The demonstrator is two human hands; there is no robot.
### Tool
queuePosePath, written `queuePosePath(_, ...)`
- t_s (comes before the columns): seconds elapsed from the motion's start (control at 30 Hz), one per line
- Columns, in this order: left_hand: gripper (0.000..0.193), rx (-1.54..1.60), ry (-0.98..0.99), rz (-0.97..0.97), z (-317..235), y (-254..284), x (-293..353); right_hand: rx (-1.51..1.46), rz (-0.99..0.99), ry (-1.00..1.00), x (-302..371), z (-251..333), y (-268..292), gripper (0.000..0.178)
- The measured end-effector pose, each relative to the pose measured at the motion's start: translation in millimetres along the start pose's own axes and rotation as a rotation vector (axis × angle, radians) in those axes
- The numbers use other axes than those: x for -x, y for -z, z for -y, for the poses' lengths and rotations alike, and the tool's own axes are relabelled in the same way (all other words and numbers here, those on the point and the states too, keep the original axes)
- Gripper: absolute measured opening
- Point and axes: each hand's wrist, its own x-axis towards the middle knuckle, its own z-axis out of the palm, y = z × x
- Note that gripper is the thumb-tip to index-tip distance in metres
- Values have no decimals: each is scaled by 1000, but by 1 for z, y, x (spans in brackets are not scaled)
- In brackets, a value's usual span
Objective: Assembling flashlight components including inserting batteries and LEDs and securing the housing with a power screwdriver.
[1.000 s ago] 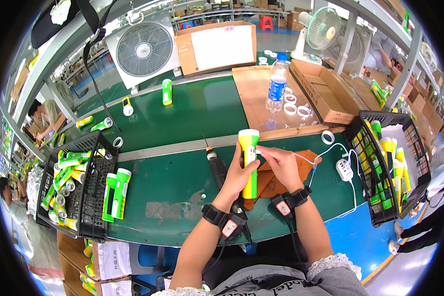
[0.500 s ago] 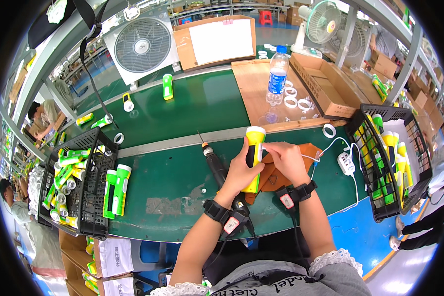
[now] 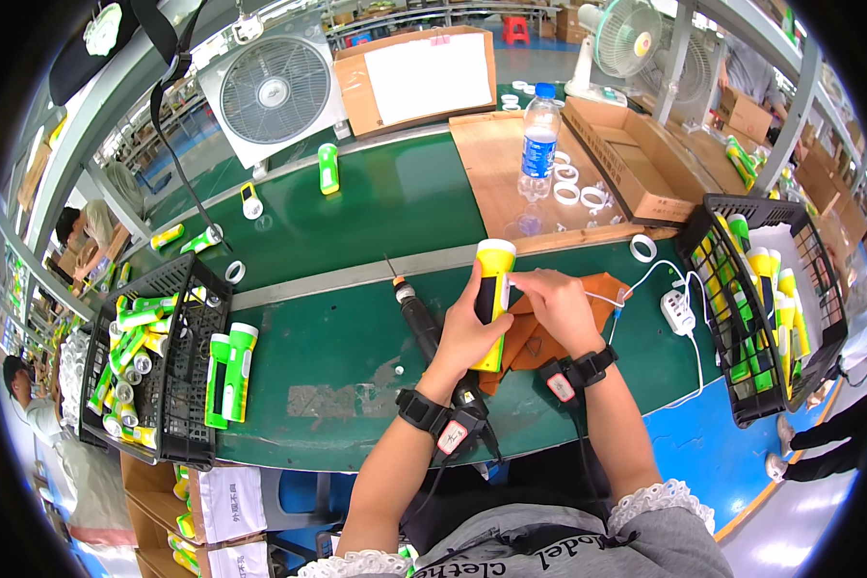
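Observation:
Upright in my left hand (image 3: 465,326) is a yellow flashlight (image 3: 495,260) with a white rim and a dark side panel; the fingers and thumb wrap round its body. My right hand (image 3: 561,306) is closed in a pinch at the flashlight's side, at the end of a white cable (image 3: 603,298) that comes out past the hand. Its plug is hidden by the fingertips, so I cannot tell whether it sits in the flashlight. Beneath both hands lies an orange-brown cloth-like piece (image 3: 530,344). An electric screwdriver (image 3: 420,322) rests just left of my left hand.
Black crates of flashlights stand at left (image 3: 188,361) and right (image 3: 732,380). Two green flashlights (image 3: 237,376) stand beside the left crate. A white power strip (image 3: 677,313) lies at right. Farther off are a water bottle (image 3: 539,144), white rings (image 3: 566,194) and an open cardboard box (image 3: 636,159).
The flashlight and both hands sit slightly higher and farther left in view. The grip on the flashlight and the pinch at its side look the same.

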Motion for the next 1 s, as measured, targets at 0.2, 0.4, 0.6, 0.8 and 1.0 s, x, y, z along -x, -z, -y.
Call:
queuePosePath(0.2, 80, -16, 48, -18, -5, -2, -2, -106, -73, -19, 2, -8, -3, 16)
queuePosePath(0.4, 80, 116, -31, -1, -7, -3, 1, -156, -87, -78, 2, -1, -3, 15)
queuePosePath(0.6, 79, 216, -170, 6, -7, -8, -3, -517, -210, -391, 2, 6, -11, 10)
queuePosePath(0.8, 71, 405, -22, -175, -8, -7, -5, -557, -323, -407, 2, -2, -5, 23)
queuePosePath(1.0, 43, 983, 118, -55, -8, 13, -2, 62, -195, -116, 1, 3, -8, 16)
